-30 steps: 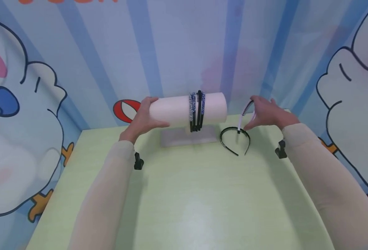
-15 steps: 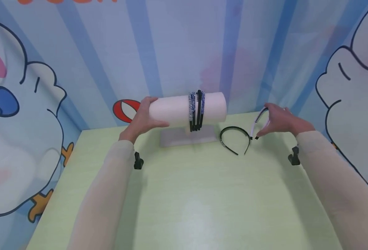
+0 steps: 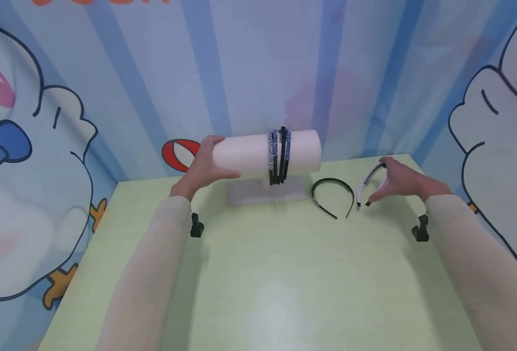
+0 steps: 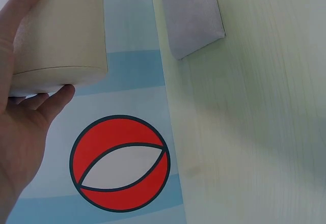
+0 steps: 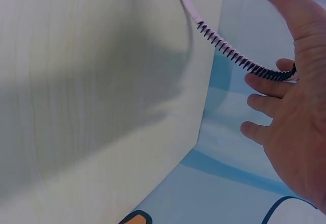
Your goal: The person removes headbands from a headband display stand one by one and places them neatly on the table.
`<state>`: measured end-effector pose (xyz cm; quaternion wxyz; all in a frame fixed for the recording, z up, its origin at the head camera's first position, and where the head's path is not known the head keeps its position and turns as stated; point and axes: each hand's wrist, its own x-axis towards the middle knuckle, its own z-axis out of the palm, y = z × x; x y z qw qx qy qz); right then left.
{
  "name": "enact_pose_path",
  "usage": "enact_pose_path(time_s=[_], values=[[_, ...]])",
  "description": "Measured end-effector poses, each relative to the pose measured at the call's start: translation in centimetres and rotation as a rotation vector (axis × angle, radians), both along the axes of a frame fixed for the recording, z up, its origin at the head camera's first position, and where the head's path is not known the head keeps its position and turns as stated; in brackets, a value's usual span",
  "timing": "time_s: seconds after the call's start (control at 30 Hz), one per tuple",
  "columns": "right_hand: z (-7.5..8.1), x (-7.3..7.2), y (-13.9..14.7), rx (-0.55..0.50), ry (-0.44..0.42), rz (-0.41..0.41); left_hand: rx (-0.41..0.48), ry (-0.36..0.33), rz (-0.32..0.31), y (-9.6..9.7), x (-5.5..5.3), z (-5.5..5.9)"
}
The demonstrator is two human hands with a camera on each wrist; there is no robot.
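Observation:
My left hand (image 3: 203,168) grips the left end of a white padded roll (image 3: 245,153), thumb in front and fingers round its end. The roll is part of a display stand with a pale grey base (image 3: 264,191). Several headbands (image 3: 278,156), some glittery and some black, circle the roll right of its middle. Over the table's back right, my right hand (image 3: 400,179) holds a light headband with dark teeth (image 3: 365,184), its ends pointing down. In the right wrist view the toothed headband (image 5: 229,52) curves into the fingers. A black toothed headband (image 3: 333,181) lies flat between stand and right hand.
The pale green table (image 3: 280,273) runs back to a striped blue curtain (image 3: 258,63) with cartoon figures and a printed red ball (image 3: 172,155). Small black mounts (image 3: 421,229) sit at both wrists.
My right hand has moved right and lower with the light headband, away from the black one on the table. The left hand keeps its hold on the roll.

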<state>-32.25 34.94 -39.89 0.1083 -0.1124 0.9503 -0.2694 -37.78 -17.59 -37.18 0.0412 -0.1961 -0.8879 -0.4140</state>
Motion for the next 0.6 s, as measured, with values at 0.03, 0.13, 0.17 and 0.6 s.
enact_pose_path(time_s=[0.03,0.13,0.17,0.6], values=[[-0.15,-0.02,0.11,-0.003,0.0,-0.002,-0.003,0.002,0.002,0.02,-0.02,-0.02],[-0.49,0.0,0.53,0.001,0.001,-0.002,-0.008,0.005,0.008,0.07,-0.01,-0.01],[-0.55,0.04,0.65,0.002,-0.002,-0.004,-0.009,0.005,0.009,0.1,0.0,0.0],[-0.35,0.14,0.59,0.035,-0.025,-0.042,-0.016,-0.002,0.019,0.18,0.32,0.23]])
